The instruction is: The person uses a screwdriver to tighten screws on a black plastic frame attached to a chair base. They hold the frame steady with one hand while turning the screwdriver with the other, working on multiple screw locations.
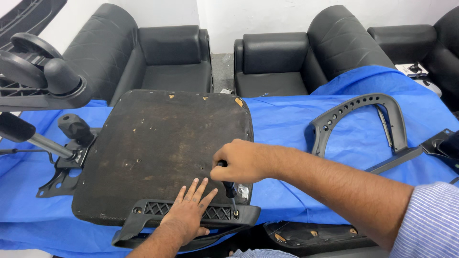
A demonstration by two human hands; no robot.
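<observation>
On armrest bracket (191, 212): left hand (189, 210) flat, right hand (239, 161) w/ screwdriver (230, 188).

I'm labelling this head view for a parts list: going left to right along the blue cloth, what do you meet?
Lever mechanism → upturned seat base → left hand → right hand with screwdriver → curved armrest frame.

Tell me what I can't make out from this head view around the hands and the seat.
- Screw under the screwdriver: too small, tip covers it.
- Screwdriver handle: wrapped inside the right hand.
- Armrest bracket: its middle lies under the left hand.
- Second black part below the seat underside: cut off by the bottom edge.
- Mechanism plate: partly hidden beneath the seat.
</observation>
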